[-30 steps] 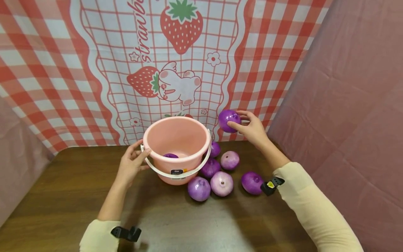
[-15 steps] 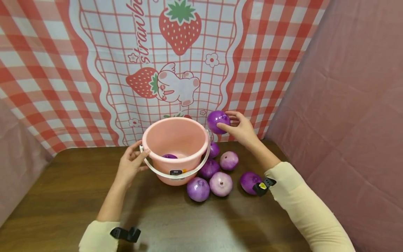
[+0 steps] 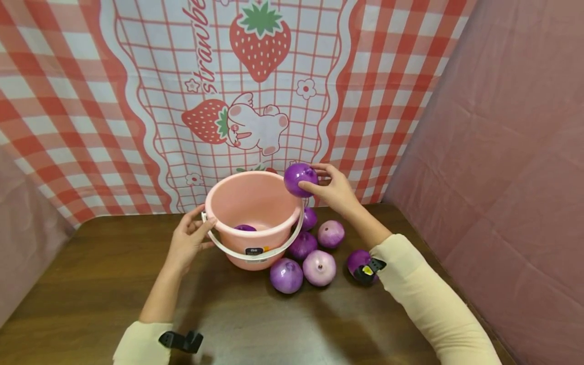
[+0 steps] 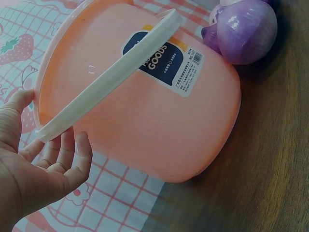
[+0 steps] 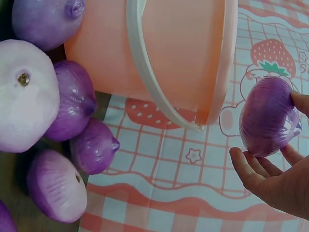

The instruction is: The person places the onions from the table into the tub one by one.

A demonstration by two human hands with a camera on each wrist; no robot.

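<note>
A pink bucket (image 3: 255,246) with a white handle (image 3: 274,253) stands on the table, and a purple onion (image 3: 245,228) lies inside it. My left hand (image 3: 188,237) pinches the bucket's left rim, thumb at the rim and fingers below the handle's end, as the left wrist view shows. My right hand (image 3: 335,190) holds another purple onion (image 3: 300,179) between thumb and fingers, at the bucket's right rim and above it. In the right wrist view this held onion (image 5: 268,116) is beyond the bucket's mouth.
Right of the bucket sit several onions, among them a pale one (image 3: 319,268), a light purple one (image 3: 286,276) and a darker one (image 3: 302,246). Another onion (image 3: 357,261) lies partly behind the right wrist camera. A strawberry-print cloth (image 3: 260,50) hangs behind the wooden table (image 3: 255,329).
My right hand has moved left with the onion, from right of the bucket to its right rim. My left hand and the bucket have stayed in place.
</note>
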